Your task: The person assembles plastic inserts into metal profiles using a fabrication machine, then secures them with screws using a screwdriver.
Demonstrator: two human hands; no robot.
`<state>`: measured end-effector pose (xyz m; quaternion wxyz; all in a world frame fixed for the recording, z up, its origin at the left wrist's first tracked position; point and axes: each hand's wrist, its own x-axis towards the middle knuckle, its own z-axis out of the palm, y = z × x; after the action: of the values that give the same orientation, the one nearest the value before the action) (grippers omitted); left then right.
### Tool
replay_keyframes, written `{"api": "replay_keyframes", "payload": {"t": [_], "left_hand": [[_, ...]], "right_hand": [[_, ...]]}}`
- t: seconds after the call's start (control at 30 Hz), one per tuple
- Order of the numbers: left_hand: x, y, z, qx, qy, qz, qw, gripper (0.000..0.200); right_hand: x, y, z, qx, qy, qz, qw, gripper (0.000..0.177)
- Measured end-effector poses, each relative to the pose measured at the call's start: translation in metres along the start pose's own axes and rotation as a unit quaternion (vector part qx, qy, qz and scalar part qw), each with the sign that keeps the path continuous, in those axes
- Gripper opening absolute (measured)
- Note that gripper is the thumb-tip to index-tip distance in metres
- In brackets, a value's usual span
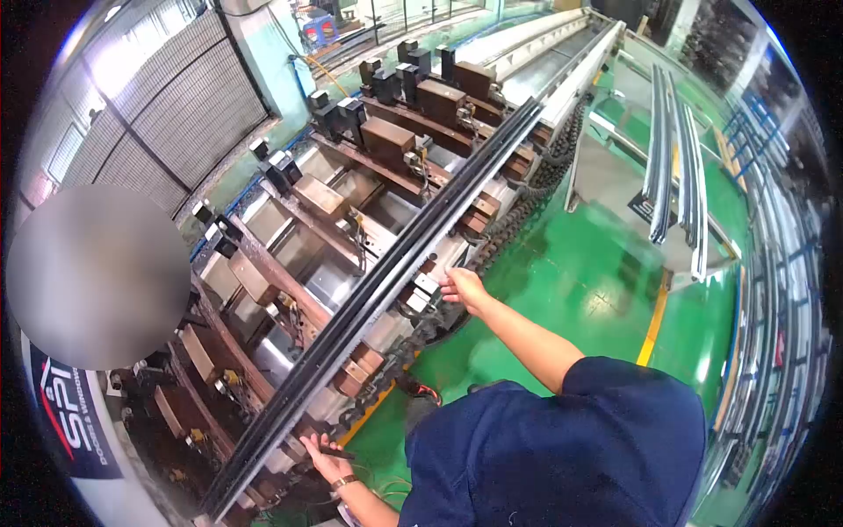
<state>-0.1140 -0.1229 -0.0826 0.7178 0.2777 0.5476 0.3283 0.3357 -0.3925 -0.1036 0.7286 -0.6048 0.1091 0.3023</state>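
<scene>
Long dark profiles (pixel 386 270) with a pale edge lie side by side, diagonally across the machine supports. At their lower end, my left hand (pixel 327 460), with a band at the wrist, is beside the pale edge. A dark narrow object (pixel 339 453) is in that hand; its kind is not clear. My right hand (pixel 464 290) is farther up on the near side of the profiles, its fingers loosely apart with nothing visible in them. Close to its fingertips are small white blocks (pixel 423 292) on the machine. Neither hand plainly touches the profiles.
Brown clamp blocks (pixel 386 136) stand on cross rails beyond the profiles. A dark cable chain (pixel 514 215) runs along the near side. More profiles rest on a rack (pixel 672 167) at right, above a green floor (pixel 580 281). A person with a blurred head is at left.
</scene>
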Motion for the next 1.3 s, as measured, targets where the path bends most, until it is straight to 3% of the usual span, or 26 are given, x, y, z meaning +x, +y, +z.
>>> {"api": "replay_keyframes", "payload": {"t": [0.13, 0.27, 0.37, 0.4, 0.5, 0.63, 0.7, 0.77, 0.8, 0.83, 0.87, 0.9, 0.93, 0.97, 1.03, 1.1, 1.3], "left_hand": [[0.032, 0.024, 0.026, -0.041, -0.021, -0.041, 0.998, 0.063], [0.054, 0.029, 0.034, -0.044, -0.009, -0.082, 0.996, 0.06], [0.059, 0.036, 0.039, -0.038, 0.019, -0.102, 0.994, 0.058], [0.058, 0.038, 0.041, -0.031, 0.028, -0.101, 0.994, 0.056], [0.074, 0.046, 0.04, -0.041, 0.045, -0.127, 0.99, 0.06], [0.1, 0.039, 0.028, -0.039, 0.081, -0.134, 0.987, 0.064], [0.1, 0.041, 0.03, -0.034, 0.095, -0.138, 0.985, 0.062], [0.1, 0.044, 0.034, -0.05, 0.111, -0.15, 0.981, 0.06], [0.098, 0.044, 0.035, -0.051, 0.111, -0.147, 0.982, 0.061], [0.096, 0.043, 0.038, -0.053, 0.11, -0.145, 0.982, 0.062], [0.084, 0.045, 0.049, -0.032, 0.133, -0.1, 0.986, 0.046], [0.093, 0.036, 0.037, -0.056, 0.114, -0.115, 0.985, 0.044], [0.109, 0.021, 0.01, -0.079, 0.095, -0.13, 0.984, 0.043], [0.119, 0.014, -0.005, -0.102, 0.075, -0.144, 0.981, 0.044], [0.104, 0.013, -0.008, -0.082, 0.044, -0.14, 0.986, 0.048], [0.103, 0.009, -0.024, -0.057, 0.004, -0.148, 0.987, 0.051], [0.103, 0.02, -0.02, -0.036, 0.002, -0.195, 0.98, 0.051]], "right_hand": [[0.036, -0.013, 0.025, -0.056, 0.066, 0.044, 0.995, 0.039], [0.066, -0.019, 0.033, -0.022, 0.126, -0.028, 0.991, 0.042], [0.065, -0.047, 0.053, -0.024, 0.179, 0.027, 0.983, 0.048], [0.069, -0.052, 0.054, 0.009, 0.169, 0.068, 0.983, 0.048], [0.106, -0.042, 0.046, 0.08, 0.153, 0.043, 0.984, 0.046], [0.126, -0.05, 0.049, 0.172, 0.166, 0.041, 0.97, 0.06], [0.106, -0.073, 0.066, 0.171, 0.198, 0.046, 0.964, 0.081], [0.182, -0.013, 0.024, 0.195, 0.21, -0.044, 0.957, 0.09], [0.124, -0.058, 0.069, 0.149, 0.261, -0.022, 0.954, 0.097], [0.134, -0.049, 0.067, 0.157, 0.267, -0.035, 0.95, 0.096], [0.149, -0.036, 0.059, 0.164, 0.275, -0.048, 0.946, 0.095], [0.163, -0.022, 0.051, 0.172, 0.282, -0.061, 0.942, 0.095], [0.171, -0.014, 0.046, 0.208, 0.285, -0.074, 0.933, 0.09], [0.126, -0.047, 0.071, 0.226, 0.245, -0.098, 0.938, 0.085], [0.109, -0.053, 0.067, 0.342, 0.112, -0.102, 0.927, 0.082], [0.104, -0.056, 0.066, 0.361, 0.1, -0.093, 0.923, 0.081], [0.111, -0.049, 0.062, 0.369, 0.106, -0.099, 0.918, 0.078]]}}
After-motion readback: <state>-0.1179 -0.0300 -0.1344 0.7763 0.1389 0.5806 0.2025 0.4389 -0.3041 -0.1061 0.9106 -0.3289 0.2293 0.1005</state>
